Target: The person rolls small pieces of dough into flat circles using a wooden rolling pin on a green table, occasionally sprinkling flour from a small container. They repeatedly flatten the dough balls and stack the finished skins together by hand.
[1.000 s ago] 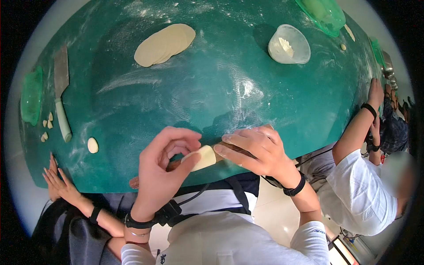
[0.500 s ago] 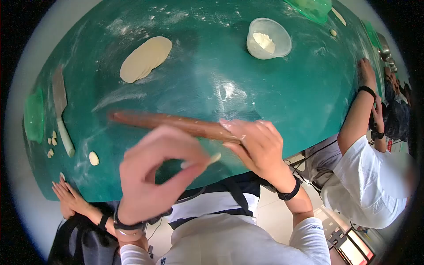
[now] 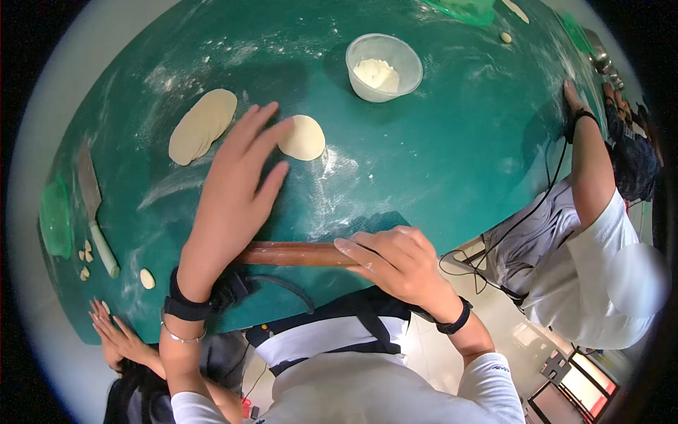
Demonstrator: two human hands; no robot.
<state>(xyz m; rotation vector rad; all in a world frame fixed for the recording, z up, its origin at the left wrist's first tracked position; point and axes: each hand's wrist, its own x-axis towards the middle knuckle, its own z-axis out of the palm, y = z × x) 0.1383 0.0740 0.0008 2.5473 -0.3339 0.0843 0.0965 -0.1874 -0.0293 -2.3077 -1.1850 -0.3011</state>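
Note:
My left hand point(image 3: 236, 187) is over the green table with its fingers spread, holding nothing. Its fingertips are right beside a thin round dough wrapper point(image 3: 304, 138) lying flat on the floured surface. To the left of those fingers lies a row of overlapping dough wrappers point(image 3: 201, 127). Near the table's front edge, my right hand point(image 3: 399, 261) grips the right end of a brown wooden rolling pin point(image 3: 296, 254). The pin's left end is hidden behind my left wrist.
A clear plastic bowl of flour point(image 3: 392, 53) stands at the back. On the left are a knife point(image 3: 90, 187), a green container point(image 3: 55, 215), small dough pieces point(image 3: 85, 258) and a flattened dough piece point(image 3: 147, 278). Co-workers' hands rest at the left point(image 3: 120, 336) and right point(image 3: 573, 99) edges.
My left hand has moved forward from near my body and opened. The dough wrapper now lies on the table by its fingers. The rolling pin has come closer to the front edge.

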